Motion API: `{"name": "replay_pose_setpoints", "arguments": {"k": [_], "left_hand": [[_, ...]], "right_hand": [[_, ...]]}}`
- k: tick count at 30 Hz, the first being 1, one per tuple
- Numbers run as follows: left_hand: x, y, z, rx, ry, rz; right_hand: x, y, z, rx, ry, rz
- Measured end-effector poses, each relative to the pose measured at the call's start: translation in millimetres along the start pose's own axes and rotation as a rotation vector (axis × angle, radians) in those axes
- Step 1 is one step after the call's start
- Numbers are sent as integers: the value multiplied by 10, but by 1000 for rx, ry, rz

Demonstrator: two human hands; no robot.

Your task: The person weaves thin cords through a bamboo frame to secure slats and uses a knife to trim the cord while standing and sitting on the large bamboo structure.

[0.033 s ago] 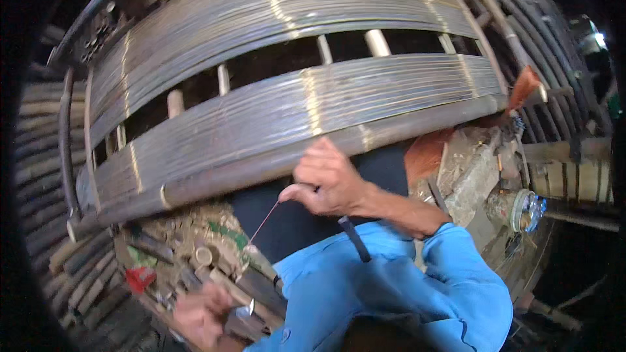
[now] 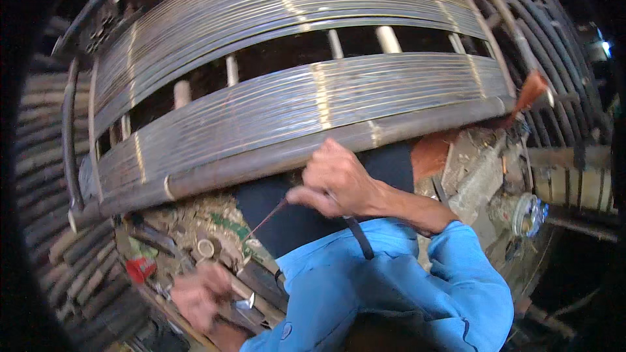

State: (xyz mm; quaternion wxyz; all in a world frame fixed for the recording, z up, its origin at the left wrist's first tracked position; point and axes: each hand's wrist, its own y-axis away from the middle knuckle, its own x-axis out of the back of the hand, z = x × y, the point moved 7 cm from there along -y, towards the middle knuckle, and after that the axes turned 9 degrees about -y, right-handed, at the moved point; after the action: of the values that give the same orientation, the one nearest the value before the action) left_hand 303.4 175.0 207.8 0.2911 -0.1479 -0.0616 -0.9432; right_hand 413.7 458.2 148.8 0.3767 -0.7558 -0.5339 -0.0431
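Your left hand [image 2: 202,294] edges nearer the pale ring [image 2: 206,248], grip unreadable; right hand [image 2: 336,179] pinches reddish thread [image 2: 267,219]: keep tension even.

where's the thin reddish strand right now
In the head view, left of centre, the thin reddish strand slants down and left from the right hand's thumb, across the dark fabric, toward the left hand's side.
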Motion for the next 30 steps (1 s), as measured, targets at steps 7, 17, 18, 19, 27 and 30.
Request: {"name": "replay_pose_setpoints", "arguments": {"k": [7, 17, 18, 19, 27, 30], "left_hand": [[161, -1064, -831, 14, -1098, 668], [-280, -1377, -977, -30, -659, 466], [-269, -1370, -1068, 160, -207, 260], [-314, -1276, -1063, 347, 233, 49], [1825, -1014, -784, 219, -465, 582], [2081, -1633, -1183, 77, -683, 687]], "right_hand": [[-616, 738, -706, 43, -239, -1026], [-414, -840, 341, -61, -72, -204], [-455, -934, 389, 39, 29, -170], [-509, -1018, 404, 144, 119, -135], [-504, -1496, 1218, -63, -101, -93], [-295, -1554, 1641, -438, 130, 22]]}}
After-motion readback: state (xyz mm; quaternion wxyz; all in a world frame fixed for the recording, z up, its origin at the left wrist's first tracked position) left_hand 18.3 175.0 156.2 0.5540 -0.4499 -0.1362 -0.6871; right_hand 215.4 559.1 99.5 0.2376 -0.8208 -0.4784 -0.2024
